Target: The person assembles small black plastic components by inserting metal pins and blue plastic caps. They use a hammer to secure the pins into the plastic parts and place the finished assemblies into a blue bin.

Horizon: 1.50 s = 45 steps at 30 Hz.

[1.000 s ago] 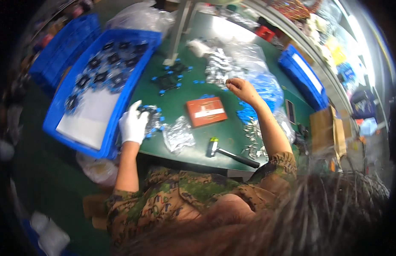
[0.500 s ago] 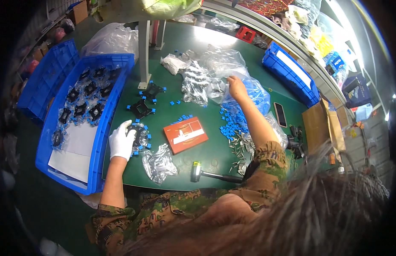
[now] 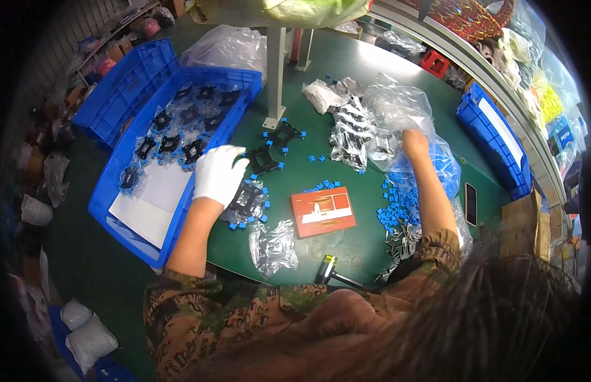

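My left hand (image 3: 219, 175), in a white glove, hovers by the right rim of a blue bin (image 3: 160, 245), its fingers apart and nothing visible in them. Just below it on the table lies a black four-armed bracket (image 3: 247, 200) with blue end pieces and clear plastic about it. Two more black brackets, a nearer one (image 3: 263, 160) and a farther one (image 3: 285, 135), lie beyond. My bare right hand (image 3: 415, 145) is at a clear plastic bag (image 3: 400, 105), fingers curled; their tips are hidden. Bagged black parts (image 3: 349, 137) lie left of it.
A red box (image 3: 324, 211) sits mid-table, with a hammer (image 3: 327, 270) and a bagged part (image 3: 273, 248) nearer me. Loose blue pieces (image 3: 394, 207) and metal pins (image 3: 400, 245) lie right. A phone (image 3: 470, 204) is beyond them. A metal post (image 3: 275, 83) rises at the back.
The view has turned left, shifting the scene rightward. My left hand has moved off the near bracket, up and away beside the bin. My right hand stays at the clear bag.
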Motion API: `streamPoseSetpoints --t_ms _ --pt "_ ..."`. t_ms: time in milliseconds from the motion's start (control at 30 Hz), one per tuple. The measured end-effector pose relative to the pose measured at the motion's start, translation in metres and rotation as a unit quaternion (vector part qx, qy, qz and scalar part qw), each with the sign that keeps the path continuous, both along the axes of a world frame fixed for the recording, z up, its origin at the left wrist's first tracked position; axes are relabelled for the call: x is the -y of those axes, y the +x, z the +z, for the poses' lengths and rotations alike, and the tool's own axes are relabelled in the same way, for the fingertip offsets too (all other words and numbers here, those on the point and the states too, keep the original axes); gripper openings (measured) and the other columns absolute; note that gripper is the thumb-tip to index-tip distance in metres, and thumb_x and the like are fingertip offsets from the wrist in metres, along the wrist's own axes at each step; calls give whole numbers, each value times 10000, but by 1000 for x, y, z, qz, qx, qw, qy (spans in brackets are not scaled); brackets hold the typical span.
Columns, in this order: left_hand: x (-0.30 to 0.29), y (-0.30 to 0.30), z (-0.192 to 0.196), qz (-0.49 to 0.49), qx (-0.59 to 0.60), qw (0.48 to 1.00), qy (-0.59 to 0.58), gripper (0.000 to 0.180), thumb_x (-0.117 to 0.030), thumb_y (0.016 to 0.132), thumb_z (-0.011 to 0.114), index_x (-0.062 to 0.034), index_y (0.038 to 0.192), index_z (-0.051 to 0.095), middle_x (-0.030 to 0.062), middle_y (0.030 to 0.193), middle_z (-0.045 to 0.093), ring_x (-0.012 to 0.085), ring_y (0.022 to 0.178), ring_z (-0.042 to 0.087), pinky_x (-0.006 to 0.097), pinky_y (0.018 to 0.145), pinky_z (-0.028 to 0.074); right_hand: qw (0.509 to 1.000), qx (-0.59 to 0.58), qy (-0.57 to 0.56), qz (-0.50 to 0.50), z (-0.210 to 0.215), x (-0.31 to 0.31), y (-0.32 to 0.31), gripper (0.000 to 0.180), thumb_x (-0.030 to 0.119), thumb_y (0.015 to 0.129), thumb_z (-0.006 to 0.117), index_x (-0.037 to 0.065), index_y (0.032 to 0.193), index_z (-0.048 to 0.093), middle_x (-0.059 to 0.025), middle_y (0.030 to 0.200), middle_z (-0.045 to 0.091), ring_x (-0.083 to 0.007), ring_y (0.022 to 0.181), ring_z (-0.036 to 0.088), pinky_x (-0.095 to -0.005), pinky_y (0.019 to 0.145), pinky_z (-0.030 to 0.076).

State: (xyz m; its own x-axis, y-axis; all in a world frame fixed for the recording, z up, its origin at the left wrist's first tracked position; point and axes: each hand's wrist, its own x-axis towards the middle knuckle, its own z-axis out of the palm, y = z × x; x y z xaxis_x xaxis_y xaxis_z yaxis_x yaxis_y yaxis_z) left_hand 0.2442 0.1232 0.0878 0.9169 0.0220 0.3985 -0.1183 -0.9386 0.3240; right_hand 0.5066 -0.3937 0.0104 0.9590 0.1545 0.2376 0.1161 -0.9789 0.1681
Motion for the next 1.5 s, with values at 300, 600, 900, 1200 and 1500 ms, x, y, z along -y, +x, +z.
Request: streamPoseSetpoints --t_ms 300,600,900,1200,1500 --pt "-8 107 -57 -47 -284 953 -96 591 -308 848 722 -124 1403 634 163 1239 718 318 1127 687 398 996 529 791 -160 586 75 81 -45 -126 270 317 983 702 67 1082 733 -50 1015 741 -207 928 699 -353 826 542" --pt "-37 88 -55 -35 -102 814 -570 369 -113 956 692 -17 1311 673 76 1167 734 161 1032 688 298 896 533 364 -366 841 159 75 -148 -168 299 292 977 722 108 1207 675 -164 1221 723 -280 1118 701 -467 991 546" --pt "-54 -79 -22 -28 26 668 -743 178 -107 1030 610 -88 1182 701 -24 923 672 82 844 648 238 737 550 760 -135 492 403 64 -309 -203 260 235 1035 636 29 1167 724 -103 1109 749 -224 1012 713 -351 898 555" --pt "-46 -83 -46 -91 -54 360 -927 60 -131 1049 603 -131 1097 639 48 977 682 232 941 683 670 965 546 797 -86 85 592 60 -341 -279 289 187 886 722 145 1171 698 -44 1261 654 -260 1164 621 -425 905 478" --pt "-37 -63 -70 -73 -75 480 -871 125 -112 1042 596 -85 1154 644 82 1063 652 288 1060 674 559 893 616 772 -83 90 623 70 -294 -299 252 200 882 737 131 1123 708 -50 1152 686 -270 1089 652 -428 862 512"
